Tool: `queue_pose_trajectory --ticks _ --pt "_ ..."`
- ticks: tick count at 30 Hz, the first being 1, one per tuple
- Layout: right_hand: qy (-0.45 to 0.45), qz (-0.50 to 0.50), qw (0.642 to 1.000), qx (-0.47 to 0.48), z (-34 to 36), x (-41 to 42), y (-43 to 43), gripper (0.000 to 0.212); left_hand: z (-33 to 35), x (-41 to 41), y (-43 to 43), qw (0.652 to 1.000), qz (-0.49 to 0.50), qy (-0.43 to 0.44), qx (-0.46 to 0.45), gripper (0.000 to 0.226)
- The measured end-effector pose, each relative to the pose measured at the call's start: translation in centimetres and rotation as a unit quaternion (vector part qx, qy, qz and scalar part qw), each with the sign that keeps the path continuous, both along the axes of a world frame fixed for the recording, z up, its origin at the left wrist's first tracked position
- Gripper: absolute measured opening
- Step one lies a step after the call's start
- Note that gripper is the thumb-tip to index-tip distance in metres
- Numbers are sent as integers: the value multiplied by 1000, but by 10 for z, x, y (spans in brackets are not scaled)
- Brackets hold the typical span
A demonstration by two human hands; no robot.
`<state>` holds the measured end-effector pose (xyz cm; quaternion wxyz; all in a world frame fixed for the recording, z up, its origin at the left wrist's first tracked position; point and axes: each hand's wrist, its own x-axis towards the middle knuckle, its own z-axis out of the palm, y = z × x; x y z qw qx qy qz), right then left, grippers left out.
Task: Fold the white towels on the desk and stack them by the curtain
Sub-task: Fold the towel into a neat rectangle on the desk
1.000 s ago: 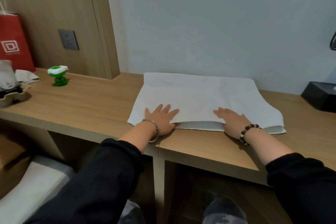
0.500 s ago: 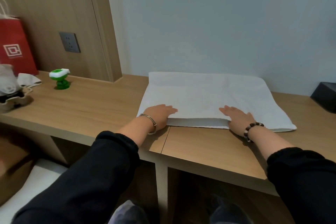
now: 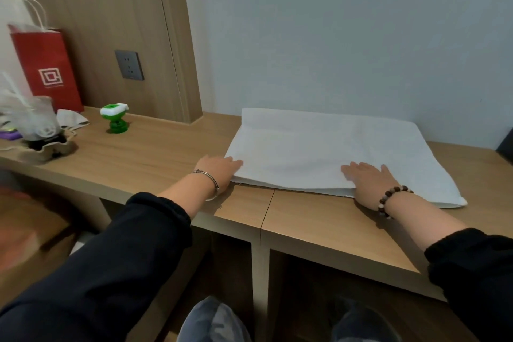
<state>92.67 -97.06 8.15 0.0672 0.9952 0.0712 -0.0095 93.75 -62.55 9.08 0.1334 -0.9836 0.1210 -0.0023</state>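
A white towel (image 3: 327, 150), folded into a wide rectangle, lies flat on the wooden desk (image 3: 155, 155) against the pale wall. My left hand (image 3: 219, 168) lies at the towel's near left corner, fingers straight and tips touching its edge. My right hand (image 3: 366, 178) rests flat on the towel's near edge, right of centre, fingers spread. Neither hand grips the cloth. No curtain is in view.
At the desk's left end stand a red paper bag (image 3: 45, 66), a green and white gadget (image 3: 115, 116), a crumpled white cloth (image 3: 73, 119) and a cardboard tray with a bagged cup (image 3: 41, 130). A dark box (image 3: 506, 144) sits at the right edge.
My left hand has slid left off the towel top to its near left corner. My right hand stays pressed on the near edge. The camera has shifted slightly.
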Motion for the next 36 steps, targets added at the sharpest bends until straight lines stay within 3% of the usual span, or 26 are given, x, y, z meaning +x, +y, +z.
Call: queue_pose_trajectory --ticks 3,5,11,16,19,22,24,25,27,28,29,31,32,36 --pt "32 50 995 85 4 -8 22 55 -2 -3 10 986 49 34 -159 50" --pt "30 101 985 139 7 -13 46 56 0 -7 13 975 48 27 -217 42" --pt "-20 222 960 170 9 -20 123 46 -3 -32 19 955 12 -19 -296 33" --pt "-28 275 950 149 3 -20 159 40 -19 -45 31 927 5 28 -375 46" --pt "-44 239 958 150 2 -14 168 32 -28 -48 32 920 6 12 -391 49" --pt "-61 92 962 251 27 8 173 37 -32 -47 32 911 15 0 -411 54" --pt "-137 -24 920 365 55 28 170 38 -34 -46 32 910 12 -11 -414 49" --pt "-217 -56 877 424 66 32 168 35 -35 -46 32 909 6 -21 -416 43" --pt "-362 -14 789 496 73 30 166 30 -39 -46 33 900 -7 -42 -435 32" --pt "-365 56 800 472 68 25 169 34 -40 -47 33 893 -11 -58 -446 28" --pt "-324 136 841 412 56 21 172 38 -42 -48 33 889 -16 -78 -452 24" --pt "-177 223 916 284 26 11 178 41 -44 -50 34 889 -24 -124 -440 18" --pt "-137 223 929 260 14 9 178 39 -45 -50 34 892 -24 -141 -430 15" --pt "-118 217 941 232 -7 -1 184 40 -45 -52 34 891 -28 -175 -419 11"
